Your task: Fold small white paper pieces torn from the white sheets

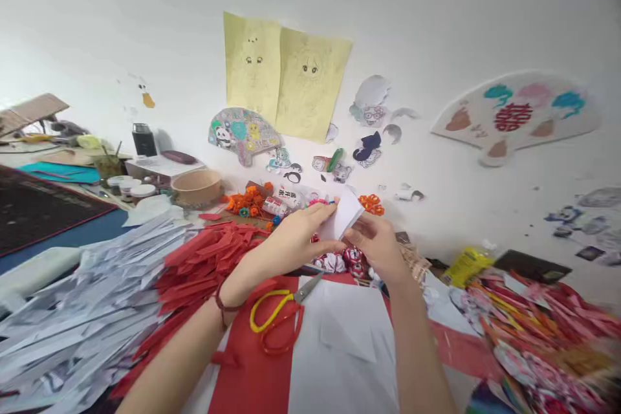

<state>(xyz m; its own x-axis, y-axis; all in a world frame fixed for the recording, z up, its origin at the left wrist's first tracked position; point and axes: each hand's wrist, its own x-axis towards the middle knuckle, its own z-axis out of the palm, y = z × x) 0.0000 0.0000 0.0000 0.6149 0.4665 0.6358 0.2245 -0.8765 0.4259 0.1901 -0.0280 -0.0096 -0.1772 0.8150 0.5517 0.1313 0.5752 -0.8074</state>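
A folded piece of white paper [345,212] is held up in front of the wall, gripped from both sides. My left hand [299,236] has its thumb below and fingers behind the paper's left part. At the paper's lower right edge, my right hand [379,244] pinches it with thumb and fingers. Beneath the hands lie scissors [299,294] with one yellow and one red handle, blades pointing up and right. They rest across red paper [252,362] and a white sheet [339,362].
White paper strips [116,310] and red strips [208,265] are heaped at left. Orange paper flowers [247,200] and a wooden bowl [196,187] stand along the wall. At right are a yellow bottle [468,264] and piled coloured paper strips [538,310].
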